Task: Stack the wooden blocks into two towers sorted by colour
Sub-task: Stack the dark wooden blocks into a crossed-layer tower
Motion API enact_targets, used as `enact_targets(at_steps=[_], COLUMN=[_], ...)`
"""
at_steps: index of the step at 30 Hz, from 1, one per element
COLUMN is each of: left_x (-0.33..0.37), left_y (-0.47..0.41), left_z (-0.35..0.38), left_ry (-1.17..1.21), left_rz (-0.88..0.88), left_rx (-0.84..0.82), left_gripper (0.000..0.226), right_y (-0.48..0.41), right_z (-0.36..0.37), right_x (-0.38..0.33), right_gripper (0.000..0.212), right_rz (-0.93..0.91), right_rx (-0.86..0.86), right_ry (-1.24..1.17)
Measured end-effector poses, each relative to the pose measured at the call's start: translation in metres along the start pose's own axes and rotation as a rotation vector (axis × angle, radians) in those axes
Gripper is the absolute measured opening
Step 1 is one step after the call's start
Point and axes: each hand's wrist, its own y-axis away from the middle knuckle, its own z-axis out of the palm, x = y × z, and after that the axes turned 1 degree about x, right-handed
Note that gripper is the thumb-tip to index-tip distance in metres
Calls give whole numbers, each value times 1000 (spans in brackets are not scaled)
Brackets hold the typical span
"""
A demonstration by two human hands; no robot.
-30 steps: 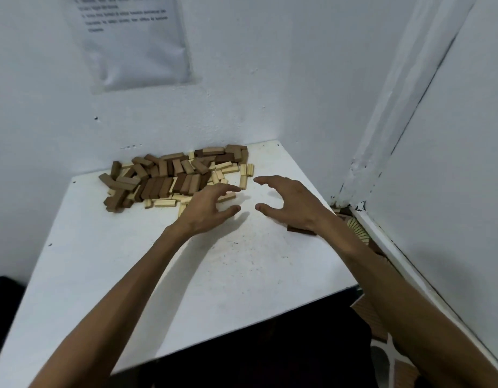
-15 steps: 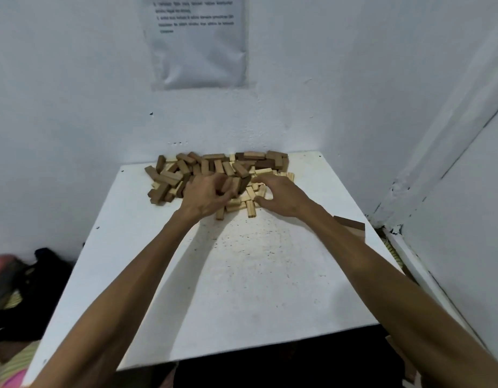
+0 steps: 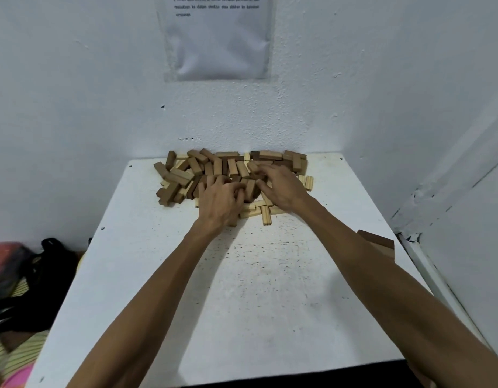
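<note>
We see left hand and right hand on block pile | pile at the table's far edge | grasping any block: we cannot tell

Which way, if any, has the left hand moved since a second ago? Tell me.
Yes. The left hand has moved forward, toward the wall: it was at the block pile's near edge, and now its fingers lie well in it.
</note>
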Motion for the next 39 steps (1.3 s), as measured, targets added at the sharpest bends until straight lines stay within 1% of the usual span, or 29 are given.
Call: enact_targets(at_steps=[2, 5, 9, 11, 15, 18, 20, 25, 27, 35, 39], left_x=[-5, -8, -5, -2, 7, 12, 11, 9, 11, 13, 16], left_y=[-1, -2, -2, -3, -12, -17, -17, -7, 2, 70, 112], left_z=[-1, -3, -5, -7, -11, -13, -13, -21, -27, -25, -23], left_ry=[-52, -29, -52, -38, 23, -8, -11, 122, 175, 261, 333], left_rz=[24, 10, 66, 59, 50, 84, 98, 123, 128, 179, 169], left_rx=[-22, -43, -71, -98, -135, -146, -132, -25, -7, -2, 8], left_gripper=[33, 33, 37, 38, 30, 25, 27, 27, 31, 24, 20], right_y=[0, -1, 4, 12, 31, 43, 51, 71, 82, 149, 189], right_z=[3, 10, 14, 11, 7, 3, -2, -13, -15, -23, -22], right_x=[-1, 2, 5, 1, -2, -5, -8, -12, -14, -30, -36], right_gripper=[32, 19, 19, 20, 8, 7, 6, 9, 10, 23, 31], right_rz=[15, 24, 61, 75, 138, 201, 210, 226, 226, 202, 233], right_rx=[67, 130, 175, 215, 268, 314, 334, 360, 362, 328, 256], right_ry=[-11, -38, -61, -79, -126, -176, -193, -165, -168, -189, -186])
